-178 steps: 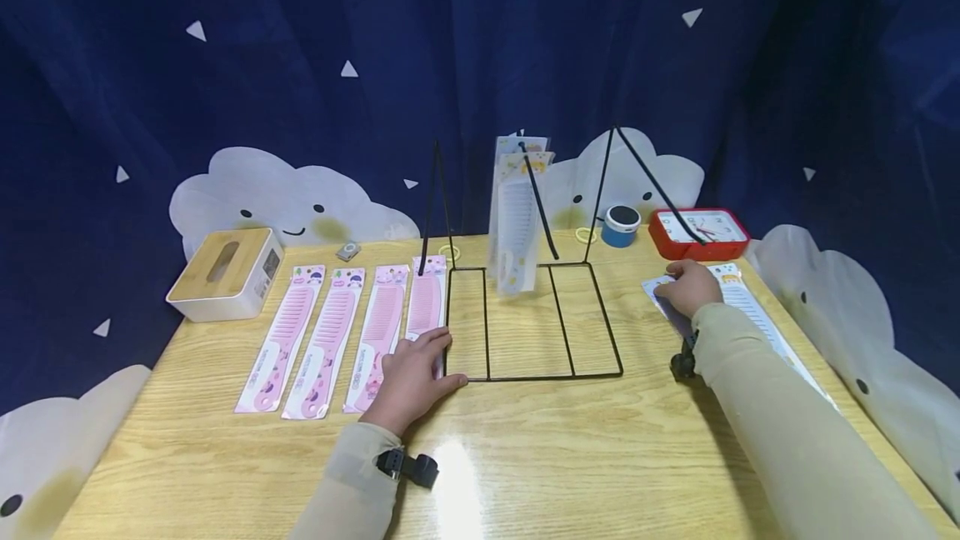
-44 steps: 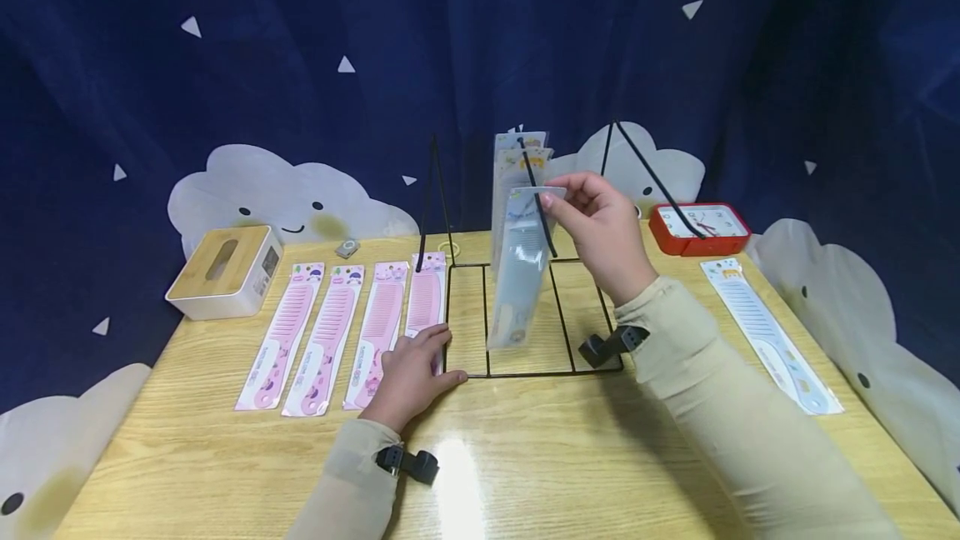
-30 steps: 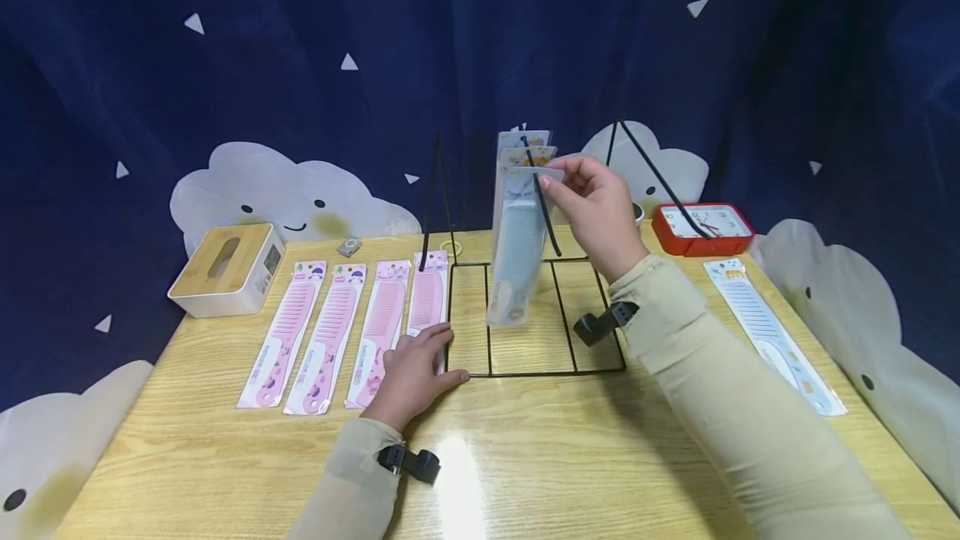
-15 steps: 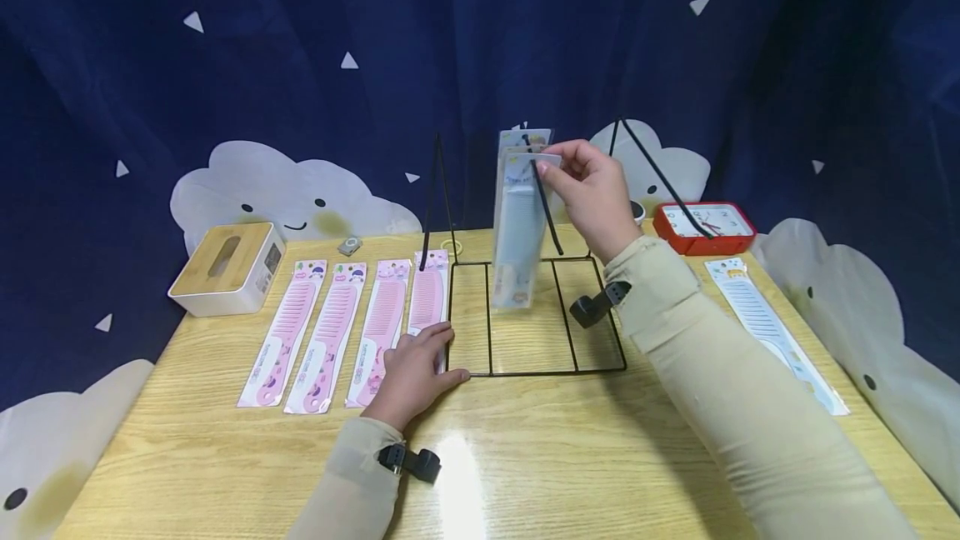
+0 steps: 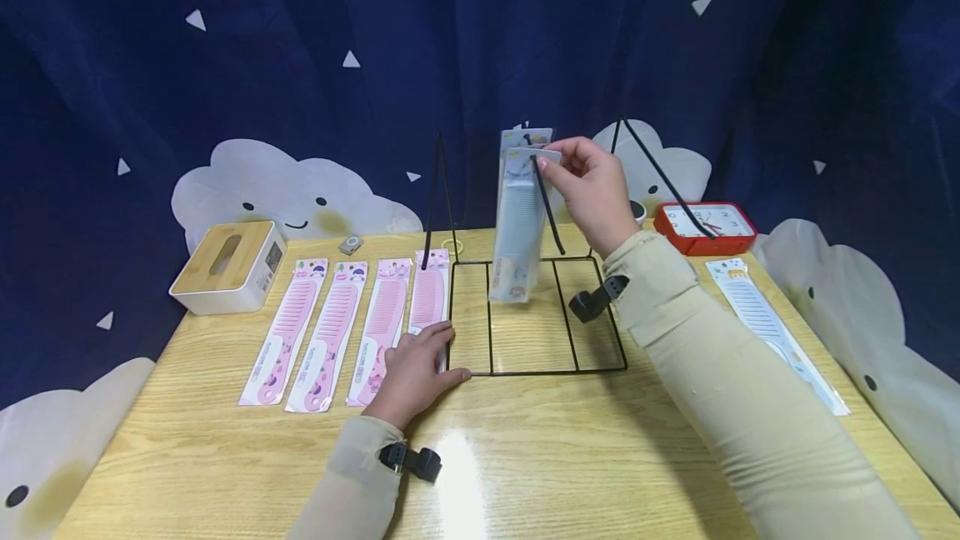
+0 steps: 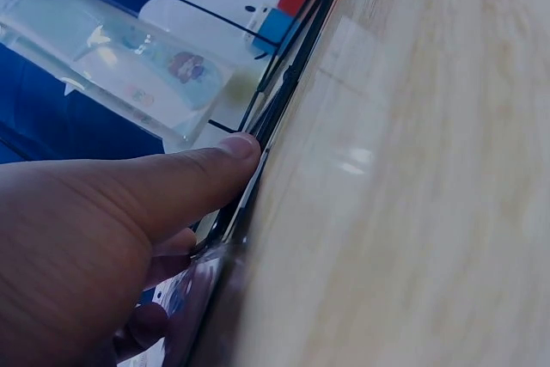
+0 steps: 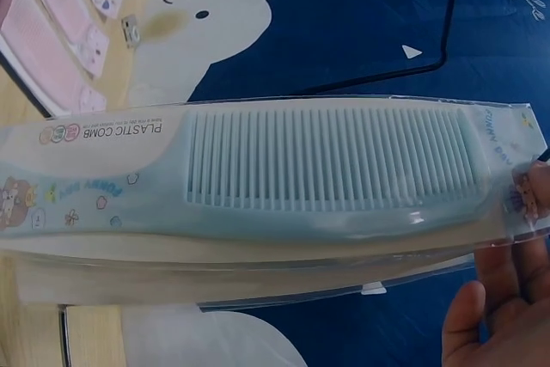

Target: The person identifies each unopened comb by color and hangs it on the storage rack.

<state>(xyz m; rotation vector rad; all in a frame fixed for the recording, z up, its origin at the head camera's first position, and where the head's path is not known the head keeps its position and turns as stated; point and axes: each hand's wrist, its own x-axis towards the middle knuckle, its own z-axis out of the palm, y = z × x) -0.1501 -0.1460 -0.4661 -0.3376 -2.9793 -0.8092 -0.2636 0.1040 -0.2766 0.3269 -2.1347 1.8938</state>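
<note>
My right hand (image 5: 551, 167) pinches the top edge of a packaged pale blue comb (image 5: 517, 232), which hangs upright against the middle peg (image 5: 546, 211) of a black wire rack (image 5: 536, 372). Two more blue comb packs hang behind it. In the right wrist view the blue comb (image 7: 301, 169) fills the frame, with my fingers (image 7: 498, 307) at its header end. My left hand (image 5: 431, 350) lies flat at the rack's front left corner, partly on a pink comb pack (image 5: 423, 302). In the left wrist view its thumb (image 6: 172, 186) rests along the rack wire (image 6: 288, 92).
Several pink comb packs (image 5: 326, 336) lie in a row left of the rack. One blue comb pack (image 5: 772, 332) lies on the table at the right, near a red clock (image 5: 705, 227). A wood-topped tissue box (image 5: 225, 265) stands at the back left.
My right hand took a blue comb pack from the right of the table, carried it to the rack and raised it to the middle peg. The left hand has stayed put.
</note>
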